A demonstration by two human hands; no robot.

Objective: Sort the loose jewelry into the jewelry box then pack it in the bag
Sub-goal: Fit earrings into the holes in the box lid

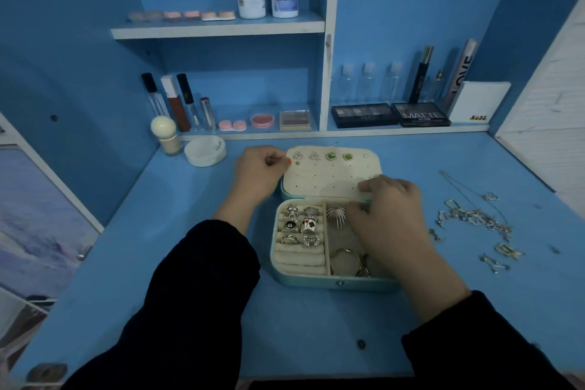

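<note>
An open teal jewelry box lies on the blue desk. Its cream lid panel holds two silver and two green earrings in the top row. Several rings fill the left roll slots; a silver fan-shaped piece and bangles lie in the right compartments. My left hand rests at the lid's left edge, fingers pinched beside a small stud. My right hand hovers over the box's right compartment, fingers curled; what they hold is hidden. Loose silver jewelry lies to the right.
A white round jar and a cream-capped bottle stand left of the box. Shelves behind hold lipsticks, lens cases, eyeshadow palettes and bottles. A thin chain trails toward the desk's right wall. No bag is in view.
</note>
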